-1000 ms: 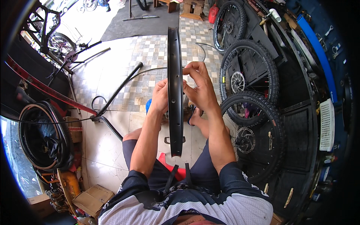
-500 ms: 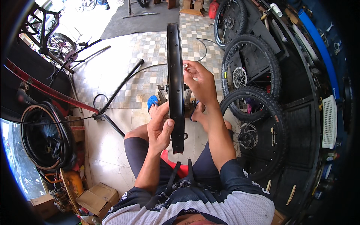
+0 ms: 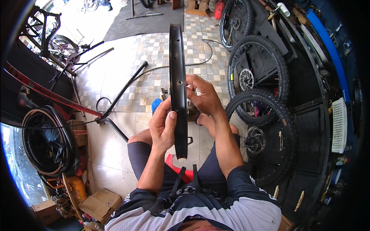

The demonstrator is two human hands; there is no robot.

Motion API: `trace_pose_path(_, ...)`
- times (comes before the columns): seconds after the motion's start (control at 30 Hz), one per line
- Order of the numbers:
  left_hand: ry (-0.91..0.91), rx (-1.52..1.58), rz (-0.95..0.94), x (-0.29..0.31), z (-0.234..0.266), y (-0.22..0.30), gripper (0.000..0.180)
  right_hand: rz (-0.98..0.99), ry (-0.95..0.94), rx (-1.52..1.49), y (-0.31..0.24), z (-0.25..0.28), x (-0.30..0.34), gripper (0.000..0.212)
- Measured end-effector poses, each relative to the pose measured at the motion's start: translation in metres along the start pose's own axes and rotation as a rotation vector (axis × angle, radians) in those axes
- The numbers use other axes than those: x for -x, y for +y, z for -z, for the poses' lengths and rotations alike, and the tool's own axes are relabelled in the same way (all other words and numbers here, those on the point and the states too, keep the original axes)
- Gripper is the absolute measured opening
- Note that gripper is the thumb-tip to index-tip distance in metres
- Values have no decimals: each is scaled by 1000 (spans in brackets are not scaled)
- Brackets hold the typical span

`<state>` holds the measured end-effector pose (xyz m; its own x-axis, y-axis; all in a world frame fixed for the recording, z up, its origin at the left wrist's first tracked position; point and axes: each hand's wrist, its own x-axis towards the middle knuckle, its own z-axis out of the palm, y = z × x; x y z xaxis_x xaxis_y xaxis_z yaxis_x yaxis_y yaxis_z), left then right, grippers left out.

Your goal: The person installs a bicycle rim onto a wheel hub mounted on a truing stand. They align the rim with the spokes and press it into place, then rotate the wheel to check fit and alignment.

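The right hand (image 3: 206,95) has come down along the rim's right flank in the last half second, and the small pale bit that showed at its fingertips is now lost to view. The black rim (image 3: 178,71) stands on edge between the two hands, above the tiled floor (image 3: 111,148), its drilled outer face toward the wearer and its top now leaning slightly left. The left hand (image 3: 163,127) has stayed low on the other flank, thumb laid along the edge; whether its fingers grasp the rim or merely brace it, I cannot tell. The right fingers are curled close against the rim (what they pinch, if anything, is hidden). I judge that the fine handwork has shifted to a spot nearer the body, beside one of the holes (image 3: 180,82), while the left hand steadies.
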<state>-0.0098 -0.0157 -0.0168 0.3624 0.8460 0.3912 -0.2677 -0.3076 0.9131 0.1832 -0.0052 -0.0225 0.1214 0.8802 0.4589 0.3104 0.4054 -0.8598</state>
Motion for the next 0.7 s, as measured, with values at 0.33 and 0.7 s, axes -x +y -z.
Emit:
trace_pose_path(0.33, 39, -47, 77, -19, -4, 11, 38, -115, 191, 14, 2, -7, 7, 31)
trace_pose_path(0.7, 70, -24, 85, -15, -5, 9, 39, 43, -67, -119, -3, 1, 18, 30)
